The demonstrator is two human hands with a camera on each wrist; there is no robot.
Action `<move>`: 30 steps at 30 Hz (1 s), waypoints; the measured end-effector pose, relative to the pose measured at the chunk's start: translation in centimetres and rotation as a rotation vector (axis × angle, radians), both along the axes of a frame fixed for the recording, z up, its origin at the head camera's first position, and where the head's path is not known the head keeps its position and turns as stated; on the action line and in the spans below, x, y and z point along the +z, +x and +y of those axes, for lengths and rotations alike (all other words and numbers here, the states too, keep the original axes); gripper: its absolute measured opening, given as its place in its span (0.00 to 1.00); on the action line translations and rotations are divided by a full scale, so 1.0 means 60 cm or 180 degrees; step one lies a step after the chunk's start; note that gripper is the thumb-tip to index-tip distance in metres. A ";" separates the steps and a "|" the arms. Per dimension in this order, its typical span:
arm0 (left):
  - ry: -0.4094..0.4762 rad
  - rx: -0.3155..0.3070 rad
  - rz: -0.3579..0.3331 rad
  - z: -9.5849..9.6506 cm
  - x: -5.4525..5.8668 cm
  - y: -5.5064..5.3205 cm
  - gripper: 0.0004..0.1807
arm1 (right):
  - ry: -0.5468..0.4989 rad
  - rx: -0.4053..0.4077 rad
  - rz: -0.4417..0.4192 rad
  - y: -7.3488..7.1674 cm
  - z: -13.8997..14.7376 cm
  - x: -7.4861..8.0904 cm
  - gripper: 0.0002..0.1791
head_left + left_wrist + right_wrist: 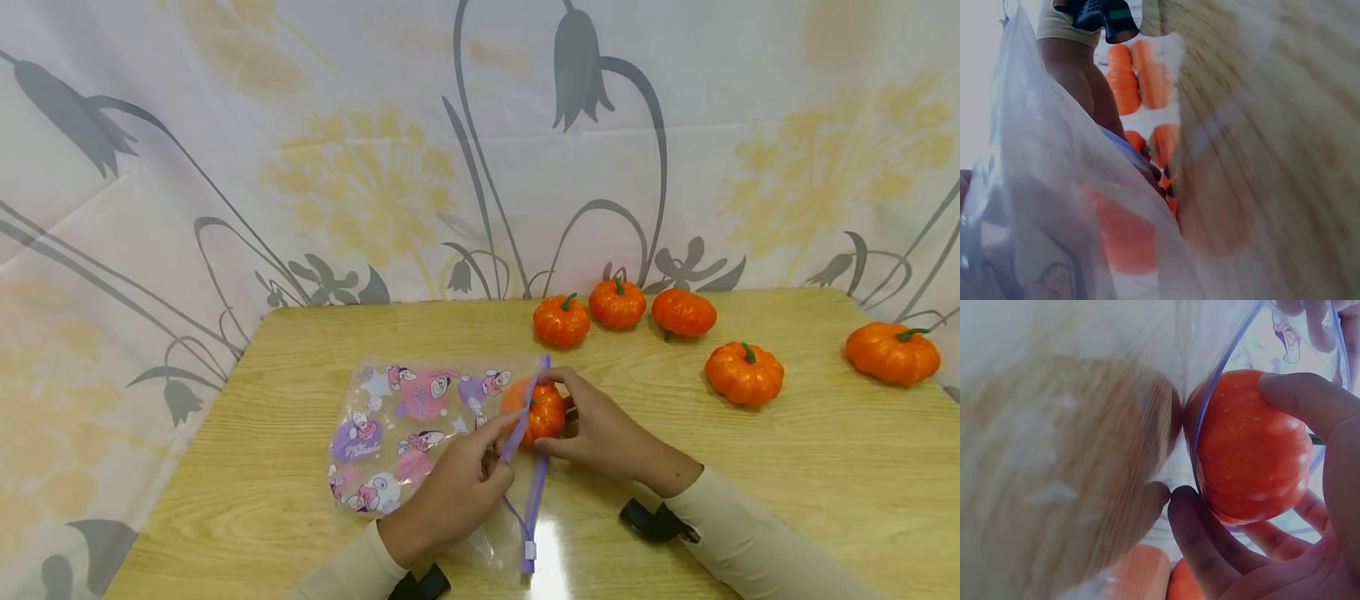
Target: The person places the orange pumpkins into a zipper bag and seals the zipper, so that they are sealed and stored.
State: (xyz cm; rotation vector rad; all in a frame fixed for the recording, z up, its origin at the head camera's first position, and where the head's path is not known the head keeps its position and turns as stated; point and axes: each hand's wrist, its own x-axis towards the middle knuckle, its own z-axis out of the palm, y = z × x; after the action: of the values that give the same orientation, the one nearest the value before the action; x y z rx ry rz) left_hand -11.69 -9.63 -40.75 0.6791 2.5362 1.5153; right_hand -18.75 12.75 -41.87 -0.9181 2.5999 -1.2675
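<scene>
A clear zip bag (pixel 442 400) printed with pink and purple cartoon figures lies on the table, its purple-edged mouth toward the right. My left hand (pixel 461 483) pinches the upper purple edge and lifts it. In my right hand (pixel 600 425) is a small orange pumpkin (pixel 546 414), gripped between thumb and fingers and partly inside the bag's mouth. The right wrist view shows the thumb on top of this pumpkin (pixel 1254 450), with the purple edge crossing its side. Through the film in the left wrist view, an orange shape (pixel 1125 237) shows.
Behind the bag stand several more orange pumpkins, among them one at the back (pixel 561 321), one nearer (pixel 745 374) and one by the right edge (pixel 892 353). A white slider (pixel 530 550) sits at the near end of the zip. A patterned cloth (pixel 480 150) hangs behind the table (pixel 285 358).
</scene>
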 end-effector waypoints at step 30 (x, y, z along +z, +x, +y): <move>-0.1075 0.0111 0.0054 0.014 -0.008 0.021 0.45 | -0.0024 -0.0269 -0.0196 0.001 -0.001 0.001 0.41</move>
State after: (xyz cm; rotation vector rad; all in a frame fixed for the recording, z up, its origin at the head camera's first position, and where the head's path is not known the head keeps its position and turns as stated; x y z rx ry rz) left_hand -10.45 -8.78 -41.24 0.6022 2.7327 1.0510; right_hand -18.68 12.71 -41.82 -0.7651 2.6136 -1.3045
